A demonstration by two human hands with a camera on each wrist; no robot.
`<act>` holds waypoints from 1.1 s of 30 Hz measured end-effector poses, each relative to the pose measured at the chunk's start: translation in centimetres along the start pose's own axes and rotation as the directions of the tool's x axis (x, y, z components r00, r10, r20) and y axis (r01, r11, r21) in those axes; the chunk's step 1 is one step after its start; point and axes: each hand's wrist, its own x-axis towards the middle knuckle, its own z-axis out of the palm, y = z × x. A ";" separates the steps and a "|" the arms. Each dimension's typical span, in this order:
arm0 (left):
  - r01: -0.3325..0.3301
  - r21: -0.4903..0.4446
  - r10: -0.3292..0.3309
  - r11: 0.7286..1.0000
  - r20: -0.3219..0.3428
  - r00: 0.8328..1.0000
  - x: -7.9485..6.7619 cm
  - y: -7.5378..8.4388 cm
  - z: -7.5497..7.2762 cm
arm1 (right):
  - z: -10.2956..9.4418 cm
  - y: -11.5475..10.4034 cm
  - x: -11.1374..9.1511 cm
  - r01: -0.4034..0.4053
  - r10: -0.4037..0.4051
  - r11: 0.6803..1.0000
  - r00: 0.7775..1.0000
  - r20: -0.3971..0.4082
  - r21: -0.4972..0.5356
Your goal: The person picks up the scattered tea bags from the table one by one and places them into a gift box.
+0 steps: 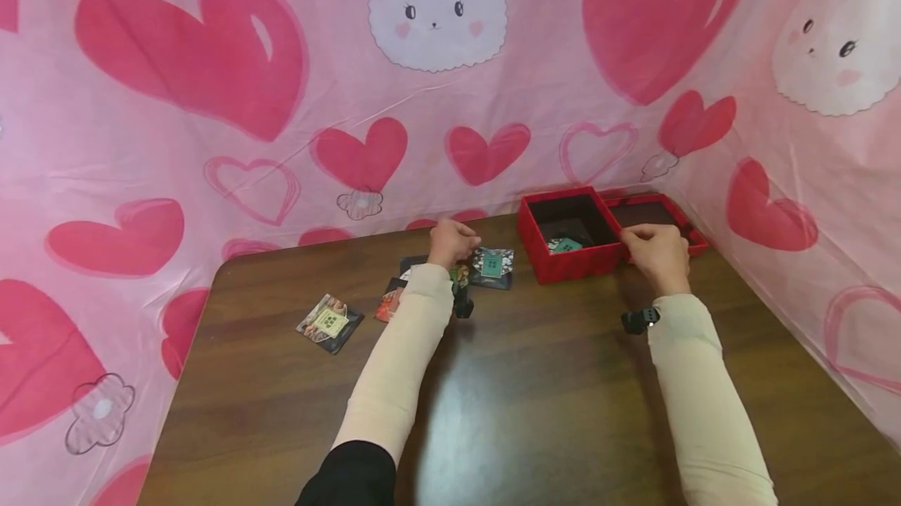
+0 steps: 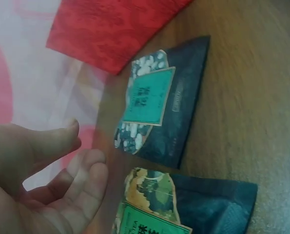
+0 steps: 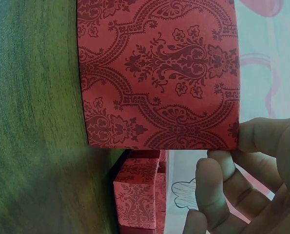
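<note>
My left hand [image 1: 452, 242] hovers over a dark packet with a teal label [image 1: 493, 265], its thumb apart from its loosely bent fingers and nothing between them. Beside it in the left wrist view lies a packet with a green label [image 2: 154, 219]. At the right front corner of a patterned red box [image 1: 572, 265], my right hand [image 1: 658, 252] pinches the rim between thumb and fingers [image 3: 210, 178]. Inside the box sits a teal-labelled packet [image 1: 565, 245].
A packet with a pale yellow label [image 1: 330, 322] lies on the left of the wooden table [image 1: 521, 396]. An orange packet [image 1: 389, 303] is partly covered by the left sleeve. The red lid [image 1: 693, 244] rests upturned right of the box. Pink heart-printed cloth [image 1: 422, 99] hangs behind.
</note>
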 end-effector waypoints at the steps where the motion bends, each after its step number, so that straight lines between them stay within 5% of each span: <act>1: -0.019 0.034 0.019 0.999 0.004 1.000 0.0 -0.1 0.0 | 0.0 0.0 0.0 0.002 -0.002 1.000 1.000 -0.001 -0.002; 4: -0.090 0.165 0.085 0.982 0.038 0.996 0.1 -0.4 0.1 | 0.0 -0.2 0.0 -0.001 0.001 1.000 1.000 0.000 -0.008; 8: -0.171 0.337 0.135 0.926 0.129 0.983 0.3 -0.7 0.4 | 0.0 -0.2 -0.1 -0.010 0.010 1.000 1.000 0.014 -0.010; 13: -0.228 0.405 0.157 0.885 0.202 0.967 0.5 -1.0 0.9 | 0.1 -0.1 -0.2 -0.016 0.016 1.000 1.000 0.010 -0.003; 25: -0.154 0.377 0.109 0.913 0.139 0.984 1.2 -0.7 1.2 | 0.3 -0.3 -0.1 0.005 -0.005 1.000 1.000 -0.004 -0.006; 33: -0.139 0.396 0.126 0.908 0.058 0.990 1.0 0.0 1.8 | 0.1 -0.3 -0.1 0.006 -0.006 1.000 1.000 -0.014 -0.023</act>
